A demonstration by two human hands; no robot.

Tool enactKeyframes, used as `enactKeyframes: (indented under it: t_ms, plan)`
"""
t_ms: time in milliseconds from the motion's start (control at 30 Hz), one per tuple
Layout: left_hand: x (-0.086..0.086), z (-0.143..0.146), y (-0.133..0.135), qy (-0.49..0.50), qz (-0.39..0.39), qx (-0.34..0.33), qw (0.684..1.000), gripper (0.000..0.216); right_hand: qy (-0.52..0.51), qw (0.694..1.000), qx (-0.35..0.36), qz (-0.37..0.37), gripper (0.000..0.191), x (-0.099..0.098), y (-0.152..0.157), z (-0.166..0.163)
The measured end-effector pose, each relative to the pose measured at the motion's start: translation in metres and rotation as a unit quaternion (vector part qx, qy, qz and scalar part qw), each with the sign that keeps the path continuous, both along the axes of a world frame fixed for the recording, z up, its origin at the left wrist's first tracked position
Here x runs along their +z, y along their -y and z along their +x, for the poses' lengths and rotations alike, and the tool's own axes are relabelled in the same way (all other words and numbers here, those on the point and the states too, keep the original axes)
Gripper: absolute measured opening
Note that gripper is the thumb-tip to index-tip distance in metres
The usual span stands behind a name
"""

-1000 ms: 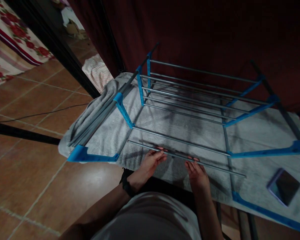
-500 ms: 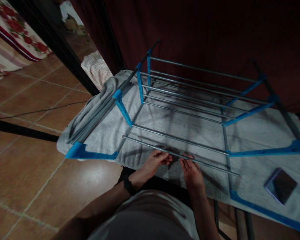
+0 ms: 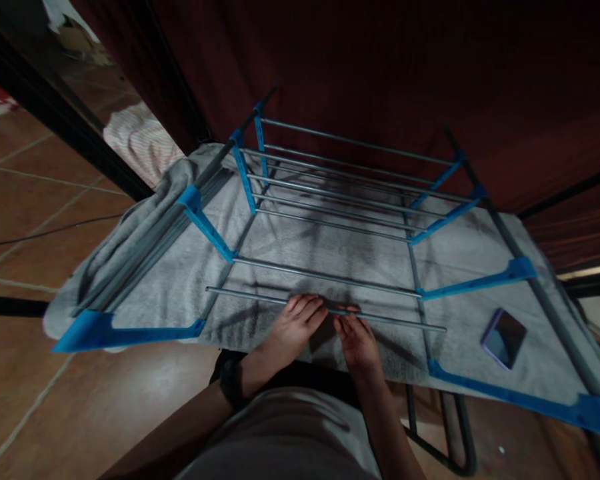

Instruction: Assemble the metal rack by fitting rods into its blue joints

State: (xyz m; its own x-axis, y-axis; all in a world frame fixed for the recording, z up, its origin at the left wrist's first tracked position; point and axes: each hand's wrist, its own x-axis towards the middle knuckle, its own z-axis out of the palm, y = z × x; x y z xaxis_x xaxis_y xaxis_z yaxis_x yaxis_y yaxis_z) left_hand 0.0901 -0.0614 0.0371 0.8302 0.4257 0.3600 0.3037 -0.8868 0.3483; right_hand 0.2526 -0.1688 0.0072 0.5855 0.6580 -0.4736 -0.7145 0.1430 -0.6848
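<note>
hands closed in; left hand (image 3: 296,325) and right hand (image 3: 358,341) lie flat, unclenched, loose rod (image 3: 250,296) under fingertips; i'd keep pressure even.

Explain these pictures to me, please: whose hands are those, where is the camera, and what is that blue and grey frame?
There is no machine here. A person wears a camera on the head, so you look down past their chest at their own two bare hands. The left hand and right hand lie side by side, fingers stretched flat onto a loose thin grey metal rod; neither is closed round it. The rod lies over a grey towel draped across a rack of grey metal rods and blue plastic joints. On the towel, to the right, lies a dark-screened phone in a purple case. Underneath is a brown tiled floor.
</note>
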Motion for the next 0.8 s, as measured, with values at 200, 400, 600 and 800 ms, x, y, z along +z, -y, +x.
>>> enactKeyframes:
  t_ms: [200, 400, 600, 800]
  plan:
    - [0.002, 0.002, -0.005, -0.101, -0.059, -0.001, 0.993, 0.052, 0.0, 1.0, 0.007, -0.007, 0.031, 0.007, 0.001, -0.005]
    - [0.005, -0.001, -0.012, -0.091, -0.018, 0.002, 0.996, 0.053, 0.001, 1.0, 0.016, 0.004, 0.033, 0.018, -0.005, -0.007]
    - [-0.001, -0.001, -0.021, -0.03, 0.002, 0.009, 1.0, 0.045, -0.011, 1.0, 0.013, 0.011, 0.032, 0.028, -0.011, -0.006]
    - [0.005, 0.0, -0.027, 0.017, 0.011, 0.013, 1.0, 0.042, 0.03, 0.998, 0.035, 0.039, 0.037, 0.048, -0.016, -0.005]
